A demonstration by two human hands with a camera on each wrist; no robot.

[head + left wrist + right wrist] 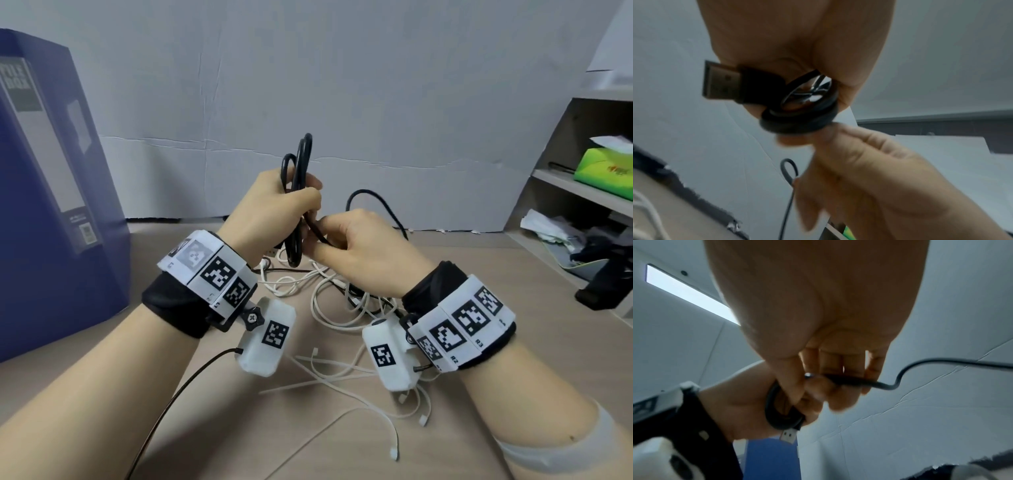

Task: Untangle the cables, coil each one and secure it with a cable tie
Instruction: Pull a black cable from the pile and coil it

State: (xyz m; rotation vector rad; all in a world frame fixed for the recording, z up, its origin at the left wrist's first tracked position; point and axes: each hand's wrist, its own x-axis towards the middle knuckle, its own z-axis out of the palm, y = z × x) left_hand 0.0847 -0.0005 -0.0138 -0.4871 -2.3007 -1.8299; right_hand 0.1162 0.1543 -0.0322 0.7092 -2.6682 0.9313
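1. Far left of the frame: a blue file box (51, 192); its spine label is too blurred to read.
2. Centre: my left hand (274, 209) grips the coiled black cable (298, 205), whose USB plug (721, 82) sticks out.
3. My right hand (363, 253) pinches its loose strand.
4. Below: white cables (325, 294) and cable ties (329, 377) on the desk (239, 428).
5. Right: a green tissue box (603, 164) on the shelf (582, 192).

White cables (329, 298), ties (329, 377) on table (212, 428)

Black fabric wrist cuffs (174, 308), white bands of black square-code markers (212, 270), white boxy wrist cameras (267, 337), thin black lead (178, 394).
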